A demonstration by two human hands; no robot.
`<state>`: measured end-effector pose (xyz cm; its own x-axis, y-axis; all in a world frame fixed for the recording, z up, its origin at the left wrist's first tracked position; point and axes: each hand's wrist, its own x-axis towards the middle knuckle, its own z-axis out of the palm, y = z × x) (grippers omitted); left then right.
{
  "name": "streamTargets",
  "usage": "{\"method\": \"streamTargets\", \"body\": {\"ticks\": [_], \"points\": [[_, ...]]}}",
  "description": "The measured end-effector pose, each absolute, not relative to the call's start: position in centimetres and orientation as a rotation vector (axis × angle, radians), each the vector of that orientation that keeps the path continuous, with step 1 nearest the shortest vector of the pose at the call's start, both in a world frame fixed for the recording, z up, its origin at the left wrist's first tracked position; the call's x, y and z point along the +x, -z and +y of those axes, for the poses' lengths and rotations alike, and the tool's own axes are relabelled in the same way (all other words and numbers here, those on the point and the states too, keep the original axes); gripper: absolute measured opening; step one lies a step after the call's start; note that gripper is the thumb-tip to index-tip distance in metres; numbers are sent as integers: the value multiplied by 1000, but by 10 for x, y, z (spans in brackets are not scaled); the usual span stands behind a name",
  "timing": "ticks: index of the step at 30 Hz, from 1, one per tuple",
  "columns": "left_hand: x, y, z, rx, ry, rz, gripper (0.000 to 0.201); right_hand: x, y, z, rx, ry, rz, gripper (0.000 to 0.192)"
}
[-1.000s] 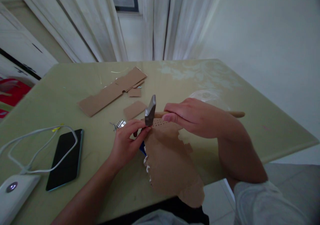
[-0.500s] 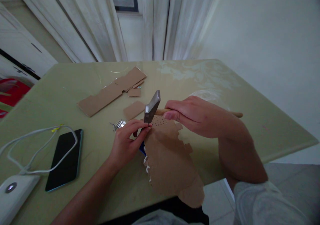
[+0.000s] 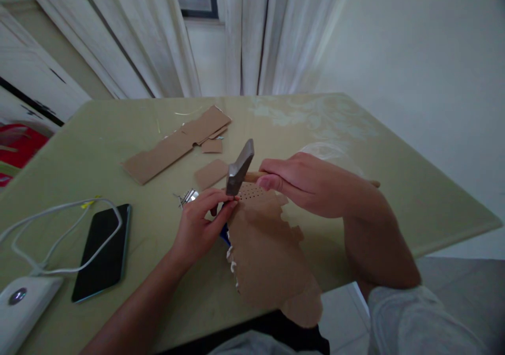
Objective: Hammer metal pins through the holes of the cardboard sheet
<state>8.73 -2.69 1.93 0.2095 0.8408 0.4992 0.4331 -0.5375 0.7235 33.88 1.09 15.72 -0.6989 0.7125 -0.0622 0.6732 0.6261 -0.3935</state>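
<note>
My right hand (image 3: 302, 184) is wrapped round the wooden handle of a hammer (image 3: 240, 169). The metal head is tilted, its lower face just over the fingertips of my left hand (image 3: 200, 222). Those fingers pinch a small nail, mostly hidden, upright at the left edge of a brown cardboard piece (image 3: 268, 255). Rows of small holes (image 3: 252, 191) dot the cardboard's far end. Its sides are torn, with white bits along the left edge. Something blue (image 3: 224, 235) shows partly beneath it, by my left fingers. Behind my left hand lies a small pile of nails (image 3: 187, 198) with a shiny object.
Long cardboard strips (image 3: 173, 147) and a smaller cardboard piece (image 3: 212, 173) lie further back on the table. To the left are a black phone (image 3: 103, 255), a looped white cable (image 3: 59, 206) and a white power bank (image 3: 29, 305). Clear plastic (image 3: 325, 150) lies behind my right hand.
The hammer head has lifted very slightly off the nail, and its handle has shifted a little. My left hand and the cardboard have stayed in place.
</note>
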Motion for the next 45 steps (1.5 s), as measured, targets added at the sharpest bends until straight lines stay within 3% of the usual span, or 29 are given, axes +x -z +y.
{"method": "streamTargets", "body": {"ticks": [45], "points": [[87, -21, -28, 2083, -1252, 1167, 11, 336, -155, 12, -1161, -635, -2816, 42]]}}
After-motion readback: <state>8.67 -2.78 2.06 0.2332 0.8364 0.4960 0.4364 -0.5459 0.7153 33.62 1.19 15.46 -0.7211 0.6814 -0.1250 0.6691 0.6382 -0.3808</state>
